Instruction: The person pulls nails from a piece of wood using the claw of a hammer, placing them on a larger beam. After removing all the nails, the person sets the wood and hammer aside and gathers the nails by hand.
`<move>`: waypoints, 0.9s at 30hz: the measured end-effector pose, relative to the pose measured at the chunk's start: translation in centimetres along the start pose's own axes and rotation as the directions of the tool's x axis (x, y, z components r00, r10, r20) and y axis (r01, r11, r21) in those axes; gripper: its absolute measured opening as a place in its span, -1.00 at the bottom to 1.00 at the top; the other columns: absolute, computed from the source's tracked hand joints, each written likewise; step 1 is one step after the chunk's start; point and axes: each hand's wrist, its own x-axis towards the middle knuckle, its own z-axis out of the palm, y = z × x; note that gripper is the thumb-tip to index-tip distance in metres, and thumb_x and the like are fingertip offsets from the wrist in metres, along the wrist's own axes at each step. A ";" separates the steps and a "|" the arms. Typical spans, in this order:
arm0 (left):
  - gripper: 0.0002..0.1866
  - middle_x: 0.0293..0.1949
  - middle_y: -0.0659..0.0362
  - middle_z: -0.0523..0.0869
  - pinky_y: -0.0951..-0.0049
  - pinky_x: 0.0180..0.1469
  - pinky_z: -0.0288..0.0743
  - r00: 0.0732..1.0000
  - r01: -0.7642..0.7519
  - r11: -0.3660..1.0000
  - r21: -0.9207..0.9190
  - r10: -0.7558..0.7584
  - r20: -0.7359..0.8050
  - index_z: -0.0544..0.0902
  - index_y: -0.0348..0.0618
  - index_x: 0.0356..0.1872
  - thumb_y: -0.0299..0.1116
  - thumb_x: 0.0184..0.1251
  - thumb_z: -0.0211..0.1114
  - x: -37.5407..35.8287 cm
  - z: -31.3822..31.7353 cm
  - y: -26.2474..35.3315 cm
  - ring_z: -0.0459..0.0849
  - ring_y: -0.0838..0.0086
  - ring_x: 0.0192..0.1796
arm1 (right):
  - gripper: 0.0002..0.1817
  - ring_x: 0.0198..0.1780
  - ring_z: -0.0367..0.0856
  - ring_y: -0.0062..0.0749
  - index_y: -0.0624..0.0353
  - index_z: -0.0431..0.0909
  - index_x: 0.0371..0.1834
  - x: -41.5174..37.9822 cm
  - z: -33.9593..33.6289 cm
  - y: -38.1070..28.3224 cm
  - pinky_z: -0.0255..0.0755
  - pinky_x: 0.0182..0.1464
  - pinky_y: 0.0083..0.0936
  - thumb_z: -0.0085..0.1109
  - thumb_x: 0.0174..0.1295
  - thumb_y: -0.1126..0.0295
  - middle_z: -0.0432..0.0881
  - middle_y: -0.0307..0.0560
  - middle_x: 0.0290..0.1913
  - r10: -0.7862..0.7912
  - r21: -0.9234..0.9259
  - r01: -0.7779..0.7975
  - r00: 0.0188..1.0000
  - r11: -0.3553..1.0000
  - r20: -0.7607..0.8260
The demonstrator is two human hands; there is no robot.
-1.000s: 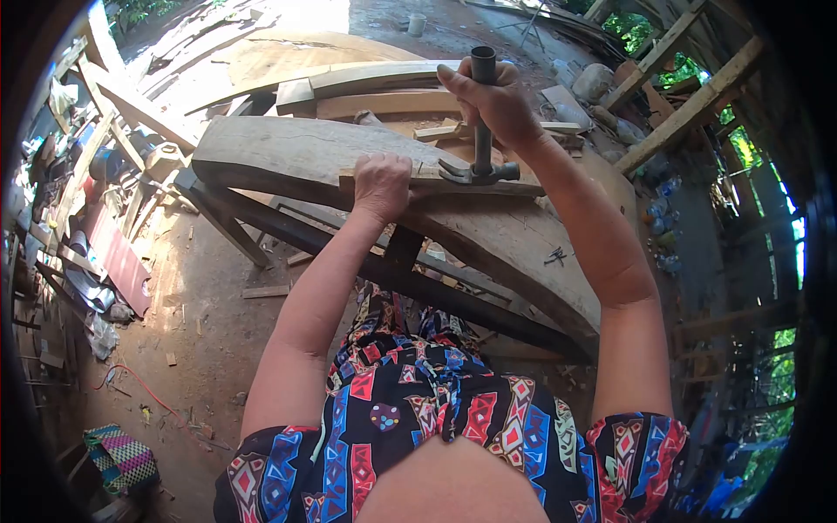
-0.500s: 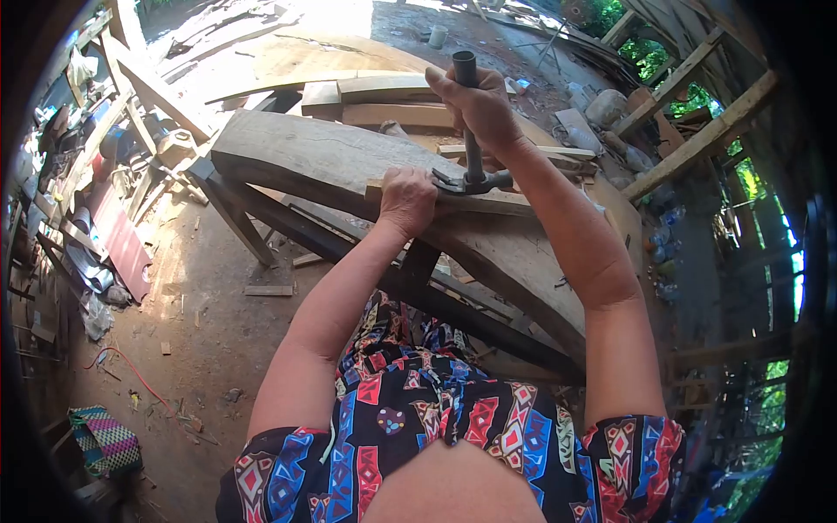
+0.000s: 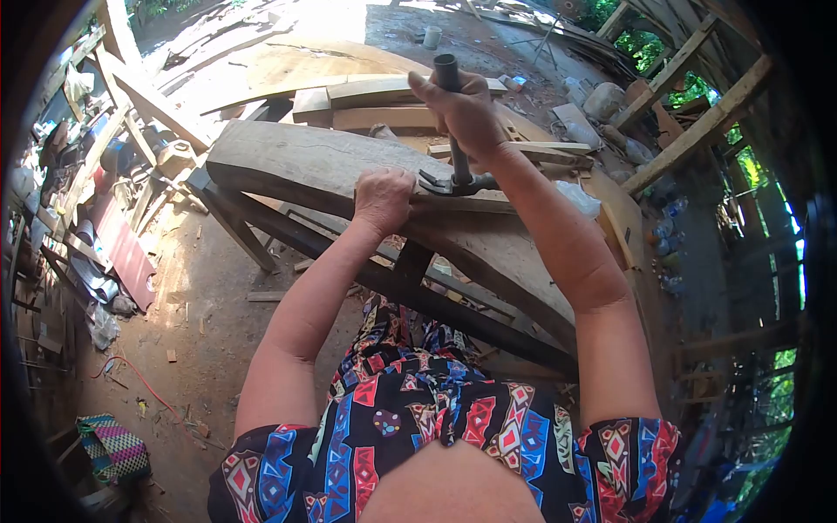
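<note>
My right hand (image 3: pixel 471 118) is wrapped around the dark pipe-like handle of a claw hammer (image 3: pixel 459 166), which stands nearly upright. The hammer's head rests low at a narrow wooden strip (image 3: pixel 475 206), its claw pointing left toward my other hand. My left hand (image 3: pixel 384 199) is closed over the left part of that strip, knuckles up and fingertips hidden. Strip and hand are on a thick, curved timber slab (image 3: pixel 305 150) with a rough grey-brown face. The slab lies across a dark support frame (image 3: pixel 336 260) in front of my body.
Cut timber blocks (image 3: pixel 375 90) and a large pale board (image 3: pixel 323 57) lie beyond the slab. Scrap and leaning planks crowd the left side. A woven basket (image 3: pixel 113 449) and a thin red cord (image 3: pixel 144 383) are on the dirt floor. Wooden rails (image 3: pixel 697 126) run along the right.
Both hands have shifted a little left along the slab, the hammer moving with the right one. The strip's left end, seen beside my left hand before, is now hidden. The view has shifted slightly.
</note>
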 end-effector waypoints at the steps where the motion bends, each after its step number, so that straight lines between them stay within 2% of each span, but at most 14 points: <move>1: -0.65 -0.38 0.20 0.64 0.22 -0.20 0.42 0.999 -0.019 1.000 0.001 0.019 -0.033 0.58 -0.03 -0.45 0.02 -0.02 0.35 0.1 -0.2 0.0 0.65 0.32 -0.28 | -0.70 -0.77 0.18 -0.80 0.11 0.46 -0.60 -0.1 0.8 0.0 0.02 -0.72 -0.70 0.26 0.22 0.25 0.33 -0.42 -0.72 -0.003 0.004 0.003 1.000 1.000 -0.010; 3: -0.65 -0.39 0.20 0.64 0.22 -0.20 0.42 1.000 -0.006 1.000 0.006 0.006 -0.026 0.57 -0.03 -0.46 0.02 -0.02 0.35 0.0 -0.7 0.4 0.65 0.32 -0.28 | -0.72 -0.70 0.26 -0.81 0.18 0.55 -0.53 -0.1 2.5 0.1 0.12 -0.66 -0.71 0.30 0.17 0.21 0.40 -0.41 -0.68 -0.064 -0.124 0.080 0.990 0.989 0.130; 5: -0.66 -0.39 0.20 0.64 0.22 -0.19 0.42 1.000 0.011 1.000 0.011 -0.011 -0.018 0.57 -0.03 -0.48 0.03 -0.01 0.35 0.1 -0.8 0.4 0.65 0.31 -0.28 | -0.72 -0.61 0.31 -0.81 0.23 0.61 -0.44 -0.1 3.9 1.2 0.19 -0.58 -0.71 0.32 0.14 0.20 0.46 -0.41 -0.65 -0.127 -0.136 0.154 0.973 0.979 0.191; 6: -0.65 -0.40 0.20 0.64 0.23 -0.20 0.42 1.000 0.009 1.000 0.006 -0.009 -0.026 0.57 -0.03 -0.48 0.03 -0.01 0.35 0.1 -0.6 0.3 0.65 0.31 -0.29 | -0.71 -0.56 0.32 -0.80 0.24 0.64 -0.36 -0.2 4.1 0.9 0.22 -0.52 -0.70 0.33 0.14 0.20 0.47 -0.43 -0.62 -0.100 -0.224 0.151 0.970 0.963 0.220; 9: -0.63 -0.40 0.19 0.63 0.24 -0.20 0.42 1.000 0.013 1.000 -0.005 -0.013 -0.025 0.57 -0.04 -0.48 0.06 -0.02 0.35 0.1 -0.3 0.2 0.65 0.30 -0.31 | -0.74 -0.57 0.35 -0.78 0.20 0.62 -0.43 -0.2 4.2 1.6 0.25 -0.52 -0.68 0.32 0.15 0.20 0.47 -0.41 -0.64 -0.214 -0.199 0.254 0.956 0.946 0.202; 11: -0.61 -0.41 0.19 0.63 0.24 -0.20 0.42 1.000 0.015 1.000 -0.016 -0.015 -0.009 0.57 -0.05 -0.48 0.08 -0.03 0.35 0.1 -0.5 0.4 0.65 0.29 -0.32 | -0.74 -0.62 0.35 -0.73 0.11 0.55 -0.55 -1.0 0.7 0.1 0.25 -0.53 -0.63 0.27 0.20 0.22 0.41 -0.39 -0.68 -0.010 -0.062 0.022 0.984 0.998 0.177; 12: -0.59 -0.42 0.18 0.63 0.24 -0.20 0.42 1.000 0.014 1.000 0.001 -0.014 0.014 0.57 -0.05 -0.47 0.09 -0.04 0.36 0.1 -0.8 0.6 0.65 0.29 -0.32 | -0.76 -0.68 0.27 -0.71 0.09 0.52 -0.56 -1.1 -4.0 1.8 0.18 -0.58 -0.63 0.25 0.22 0.26 0.36 -0.37 -0.71 0.004 0.239 -0.022 0.997 0.971 0.075; 13: -0.58 -0.42 0.18 0.63 0.24 -0.21 0.42 0.999 0.018 1.000 0.019 -0.019 0.030 0.57 -0.05 -0.47 0.11 -0.05 0.36 0.2 -1.0 0.6 0.65 0.30 -0.33 | -0.76 -0.73 0.20 -0.70 0.06 0.49 -0.58 -0.6 -7.4 3.3 0.12 -0.64 -0.63 0.23 0.23 0.31 0.30 -0.36 -0.75 0.043 0.519 -0.030 0.999 0.854 -0.012; 18: -0.52 -0.44 0.17 0.62 0.23 -0.20 0.42 0.998 -0.026 1.000 0.009 0.026 -0.052 0.53 -0.06 -0.47 0.16 -0.10 0.37 0.2 -0.4 0.7 0.64 0.27 -0.33 | -0.74 -0.76 0.16 -0.73 0.01 0.45 -0.61 -2.5 -6.0 1.3 0.09 -0.66 -0.66 0.22 0.23 0.35 0.24 -0.42 -0.76 0.110 0.564 -0.029 0.988 0.826 -0.110; 19: -0.52 -0.44 0.18 0.61 0.22 -0.19 0.42 0.999 -0.012 1.000 0.010 0.012 -0.047 0.53 -0.05 -0.46 0.17 -0.09 0.37 0.1 -0.2 0.6 0.64 0.26 -0.31 | -0.74 -0.76 0.16 -0.73 0.01 0.45 -0.61 -2.4 -5.7 1.3 0.09 -0.66 -0.66 0.22 0.23 0.35 0.24 -0.42 -0.76 0.112 0.561 -0.035 0.988 0.827 -0.103; 21: -0.53 -0.44 0.19 0.61 0.22 -0.18 0.41 0.999 -0.008 1.000 0.004 0.008 -0.042 0.54 -0.04 -0.46 0.17 -0.09 0.37 0.1 0.0 0.6 0.64 0.27 -0.29 | -0.70 -0.71 0.23 -0.75 0.04 0.44 -0.64 -2.0 -4.8 1.1 0.11 -0.64 -0.63 0.24 0.22 0.30 0.29 -0.41 -0.74 0.017 0.391 0.023 0.995 0.920 -0.098; 23: -0.53 -0.43 0.19 0.61 0.22 -0.17 0.41 0.999 -0.027 1.000 -0.002 0.027 -0.033 0.54 -0.04 -0.45 0.16 -0.09 0.37 0.1 -0.1 0.6 0.64 0.27 -0.28 | -0.77 -0.66 0.25 -0.79 0.08 0.50 -0.53 -2.3 -1.2 -0.4 0.08 -0.61 -0.72 0.27 0.21 0.28 0.38 -0.42 -0.68 -0.059 0.016 0.059 0.998 0.998 -0.004; 25: -0.54 -0.40 0.20 0.61 0.23 -0.16 0.40 1.000 -0.017 1.000 0.017 0.017 -0.011 0.56 -0.02 -0.42 0.16 -0.08 0.36 0.2 -0.3 0.5 0.64 0.28 -0.27 | -0.76 -0.62 0.29 -0.82 0.12 0.57 -0.51 -1.9 1.2 -0.4 0.11 -0.59 -0.74 0.30 0.18 0.23 0.44 -0.44 -0.65 -0.198 -0.024 0.202 0.974 0.979 0.111; 27: -0.55 -0.39 0.19 0.61 0.22 -0.16 0.40 1.000 -0.012 1.000 0.010 0.012 -0.002 0.56 -0.02 -0.42 0.15 -0.07 0.36 0.4 -0.3 0.5 0.64 0.28 -0.27 | -0.76 -0.59 0.32 -0.80 0.17 0.60 -0.46 -1.4 1.5 -0.2 0.17 -0.56 -0.70 0.31 0.16 0.23 0.48 -0.40 -0.64 -0.190 -0.025 0.195 0.973 0.980 0.127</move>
